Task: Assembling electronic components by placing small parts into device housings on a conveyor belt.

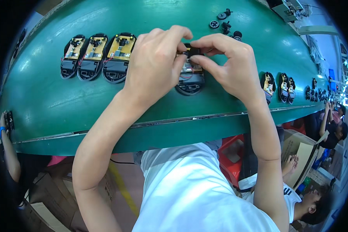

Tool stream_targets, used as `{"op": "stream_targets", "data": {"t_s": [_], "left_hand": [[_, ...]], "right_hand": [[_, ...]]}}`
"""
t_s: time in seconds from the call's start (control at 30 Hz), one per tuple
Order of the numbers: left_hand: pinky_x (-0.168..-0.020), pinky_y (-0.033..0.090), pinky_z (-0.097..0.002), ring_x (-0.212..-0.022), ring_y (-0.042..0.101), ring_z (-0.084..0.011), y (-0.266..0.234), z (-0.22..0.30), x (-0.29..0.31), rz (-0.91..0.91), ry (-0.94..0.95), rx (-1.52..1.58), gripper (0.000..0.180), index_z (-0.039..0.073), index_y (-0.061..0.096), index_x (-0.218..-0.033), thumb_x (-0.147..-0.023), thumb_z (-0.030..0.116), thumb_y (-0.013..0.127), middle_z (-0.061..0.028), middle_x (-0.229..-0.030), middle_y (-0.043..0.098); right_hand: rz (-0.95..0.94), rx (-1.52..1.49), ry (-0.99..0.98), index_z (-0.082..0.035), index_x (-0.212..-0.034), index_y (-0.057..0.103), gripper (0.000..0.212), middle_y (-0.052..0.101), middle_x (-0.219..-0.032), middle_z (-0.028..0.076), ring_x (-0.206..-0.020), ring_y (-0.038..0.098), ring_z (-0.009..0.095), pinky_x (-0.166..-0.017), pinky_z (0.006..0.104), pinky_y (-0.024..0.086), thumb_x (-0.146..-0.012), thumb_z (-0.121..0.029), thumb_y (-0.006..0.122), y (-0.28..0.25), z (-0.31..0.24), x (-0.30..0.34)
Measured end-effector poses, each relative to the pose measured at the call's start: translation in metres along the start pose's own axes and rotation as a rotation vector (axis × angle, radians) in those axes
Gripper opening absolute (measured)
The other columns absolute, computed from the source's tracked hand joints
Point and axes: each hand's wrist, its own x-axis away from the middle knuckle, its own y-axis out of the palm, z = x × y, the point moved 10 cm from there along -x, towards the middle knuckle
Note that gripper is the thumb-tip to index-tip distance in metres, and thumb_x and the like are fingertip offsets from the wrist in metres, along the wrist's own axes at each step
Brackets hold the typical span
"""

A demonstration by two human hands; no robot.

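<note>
An open computer mouse [190,79], its black base bearing a yellowish circuit board and thin red wires, lies on the green bench in front of me. My left hand [154,58] is closed at its far left edge, thumb and fingertips on it. From the right, my right hand [230,62] bends thumb and forefinger together over the far end of the same mouse. A small dark part shows between those fingertips; its kind is mostly hidden. To the left stand three similar open mice [92,56] in a row.
Several black wheels [222,16] lie loose at the back. More open mice [284,87] sit farther right, beside other people [332,127] along the bench. Another person's hand [4,120] rests at the far left edge. Cardboard boxes [46,201] and a red stool [231,164] are below.
</note>
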Motion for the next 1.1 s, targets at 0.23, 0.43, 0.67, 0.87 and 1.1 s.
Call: {"op": "stream_targets", "data": {"t_s": [0.23, 0.43, 0.67, 0.87, 1.1], "left_hand": [[-0.081, 0.051, -0.0399, -0.090, 0.066, -0.0272, -0.002, 0.001, 0.006, 0.049, 0.010, 0.002, 0.048, 0.007, 0.064, -0.122, -0.077, -0.005, 0.077, -0.0051, -0.091, 0.071], [-0.085, 0.052, -0.0388, -0.094, 0.066, -0.0249, -0.001, -0.002, 0.006, 0.039, 0.010, 0.014, 0.047, 0.006, 0.065, -0.121, -0.076, -0.006, 0.075, -0.0048, -0.091, 0.069], [-0.086, 0.052, -0.0376, -0.094, 0.065, -0.0252, 0.001, -0.001, 0.000, -0.009, 0.019, 0.069, 0.041, 0.006, 0.065, -0.117, -0.078, -0.005, 0.072, -0.0045, -0.090, 0.068], [-0.088, 0.053, -0.0357, -0.098, 0.067, -0.0248, 0.011, -0.011, 0.001, -0.155, -0.104, -0.003, 0.039, 0.005, 0.065, -0.117, -0.080, -0.003, 0.073, -0.0057, -0.096, 0.071], [-0.073, 0.050, -0.0402, -0.083, 0.064, -0.0301, -0.001, -0.004, -0.004, -0.011, 0.036, 0.124, 0.031, 0.005, 0.062, -0.104, -0.076, 0.000, 0.076, -0.0095, -0.087, 0.067]], "right_hand": [[0.005, 0.138, -0.168, -0.005, -0.104, 0.074, 0.026, 0.075, -0.100, 0.011, -0.089, 0.073, 0.029, -0.077, 0.0377, 0.059, -0.080, -0.009, 0.082, 0.009, -0.012, 0.006], [0.046, 0.040, -0.095, -0.004, -0.101, 0.074, 0.024, 0.075, -0.096, 0.010, -0.089, 0.072, 0.031, -0.078, 0.0392, 0.057, -0.080, -0.008, 0.083, 0.008, -0.004, 0.007], [0.082, 0.072, -0.180, -0.004, -0.100, 0.074, 0.021, 0.075, -0.094, 0.010, -0.085, 0.071, 0.031, -0.076, 0.0401, 0.057, -0.080, -0.009, 0.082, 0.008, -0.005, 0.008], [0.018, 0.269, -0.292, -0.005, -0.102, 0.076, 0.020, 0.075, -0.095, 0.011, -0.081, 0.071, 0.029, -0.073, 0.0393, 0.056, -0.085, -0.014, 0.080, 0.008, -0.019, 0.004], [-0.029, 0.118, -0.278, 0.000, -0.101, 0.076, 0.021, 0.068, -0.077, 0.013, -0.063, 0.064, 0.030, -0.061, 0.0375, 0.050, -0.084, -0.012, 0.078, -0.003, -0.018, -0.015]]}}
